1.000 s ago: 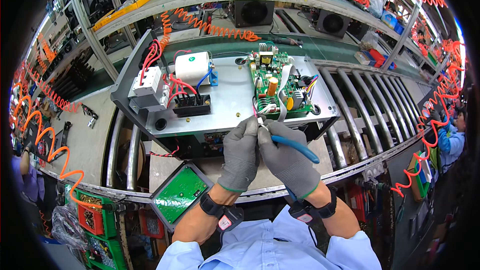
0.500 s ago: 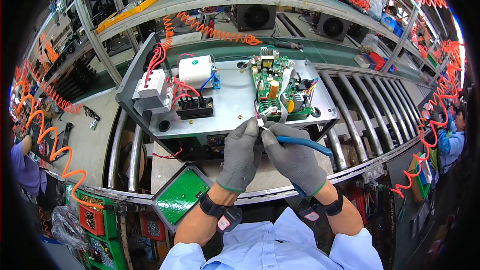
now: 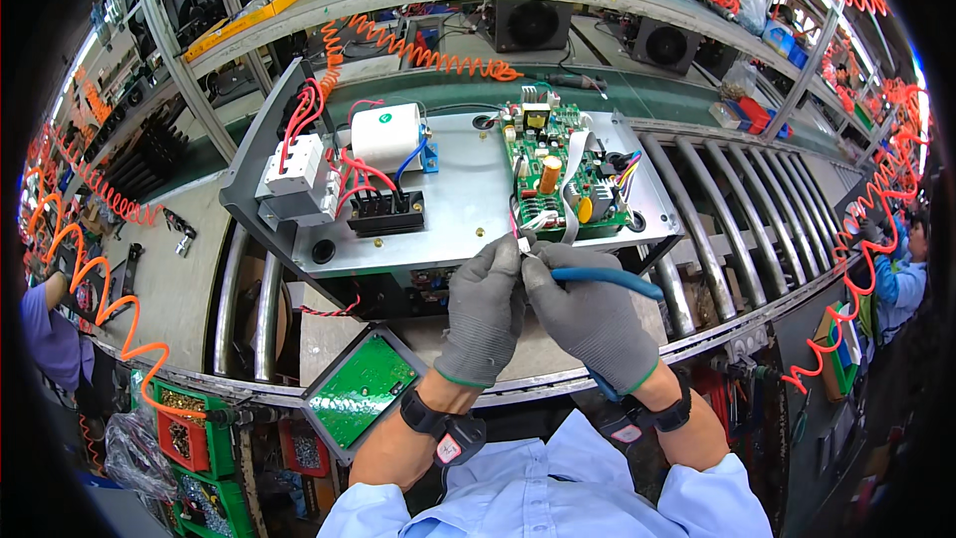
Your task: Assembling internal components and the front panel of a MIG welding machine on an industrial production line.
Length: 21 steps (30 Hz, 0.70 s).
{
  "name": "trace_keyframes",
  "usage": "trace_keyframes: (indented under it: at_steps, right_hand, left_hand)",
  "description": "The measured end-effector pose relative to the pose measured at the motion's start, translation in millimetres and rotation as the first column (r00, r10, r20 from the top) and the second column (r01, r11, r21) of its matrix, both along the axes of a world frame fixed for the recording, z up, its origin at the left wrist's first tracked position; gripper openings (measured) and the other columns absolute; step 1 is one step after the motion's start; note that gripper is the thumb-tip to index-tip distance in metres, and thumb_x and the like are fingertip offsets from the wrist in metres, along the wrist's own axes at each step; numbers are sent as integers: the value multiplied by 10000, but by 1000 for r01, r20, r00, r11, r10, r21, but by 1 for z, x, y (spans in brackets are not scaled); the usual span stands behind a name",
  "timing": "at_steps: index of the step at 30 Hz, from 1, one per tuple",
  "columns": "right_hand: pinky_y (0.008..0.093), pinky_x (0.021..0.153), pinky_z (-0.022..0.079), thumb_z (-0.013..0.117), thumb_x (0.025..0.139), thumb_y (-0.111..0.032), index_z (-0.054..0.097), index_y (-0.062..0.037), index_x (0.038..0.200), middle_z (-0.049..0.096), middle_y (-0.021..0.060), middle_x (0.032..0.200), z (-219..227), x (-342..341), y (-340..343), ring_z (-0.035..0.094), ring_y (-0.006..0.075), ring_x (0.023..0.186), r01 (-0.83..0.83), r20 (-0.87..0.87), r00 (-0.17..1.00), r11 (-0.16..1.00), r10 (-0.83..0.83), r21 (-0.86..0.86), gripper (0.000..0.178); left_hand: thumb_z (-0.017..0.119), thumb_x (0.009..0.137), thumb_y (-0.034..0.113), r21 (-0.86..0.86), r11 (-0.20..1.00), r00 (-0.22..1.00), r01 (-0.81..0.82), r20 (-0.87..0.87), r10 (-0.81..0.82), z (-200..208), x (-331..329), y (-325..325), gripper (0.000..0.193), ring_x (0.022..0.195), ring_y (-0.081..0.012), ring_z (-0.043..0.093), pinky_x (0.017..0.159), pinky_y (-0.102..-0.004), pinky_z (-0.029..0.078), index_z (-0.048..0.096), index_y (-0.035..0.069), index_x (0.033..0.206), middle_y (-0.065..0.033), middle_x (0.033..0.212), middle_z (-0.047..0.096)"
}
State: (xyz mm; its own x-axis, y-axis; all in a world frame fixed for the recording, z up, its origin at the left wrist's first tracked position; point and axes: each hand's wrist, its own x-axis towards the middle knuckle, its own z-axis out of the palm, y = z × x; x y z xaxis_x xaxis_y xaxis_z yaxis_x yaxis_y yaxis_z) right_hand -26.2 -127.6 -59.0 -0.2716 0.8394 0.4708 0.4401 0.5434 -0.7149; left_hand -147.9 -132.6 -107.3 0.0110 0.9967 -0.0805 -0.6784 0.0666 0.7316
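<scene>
Both hands wear grey knit gloves and meet at the front edge of a metal chassis [image 3: 453, 179]. Pinched in the fingers of my left hand [image 3: 483, 314] is a small white connector [image 3: 524, 244] on thin wires. My right hand [image 3: 590, 319] is closed around blue-handled pliers [image 3: 609, 280]; one handle sticks out to the right, the other shows below the palm. Their jaws are hidden between my fingertips, close to the connector. Just beyond stands a green circuit board [image 3: 558, 174] with a grey ribbon cable. Left of it sit a white cylinder [image 3: 386, 136] and a black terminal block [image 3: 386, 215].
Steel rollers [image 3: 722, 219] run to the right of the chassis. A framed green board [image 3: 363, 394] leans by my left forearm. Orange coiled hoses [image 3: 105, 289] hang at both sides. Screw bins [image 3: 189, 428] stand lower left. People work at both edges, one in blue [image 3: 896, 274].
The two hands have shifted very slightly and stay together at the connector. The chassis appears a little displaced in the picture. Both grips look the same.
</scene>
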Motion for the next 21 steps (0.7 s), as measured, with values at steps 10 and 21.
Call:
trace_keyframes:
  at_steps: [10, 21]
  right_hand:
    - [335, 529, 466, 591, 938, -148, 650, 26, 854, 640, 103, 646, -14, -3, -3, 609, 191, 546, 30, -85, 996, 999, -33, -27, 202]
    - [362, 567, 457, 616, 930, -154, 652, 4, 865, 633, 156, 693, -9, 1, -17, 600, 252, 593, -21, -87, 996, 1000, 23, 16, 174]
  left_hand:
    - [509, 1048, 289, 23, 1000, 999, 10, -31, -9, -2, -2, -1, 371, 913, -134, 631, 810, -279, 540, 592, -13, 1245, -81, 1059, 657]
    - [557, 988, 255, 100, 994, 793, 38, -609, 31, 14, -26, 2, 287, 739, -70, 601, 648, -251, 502, 696, 9, 1038, -26, 861, 678]
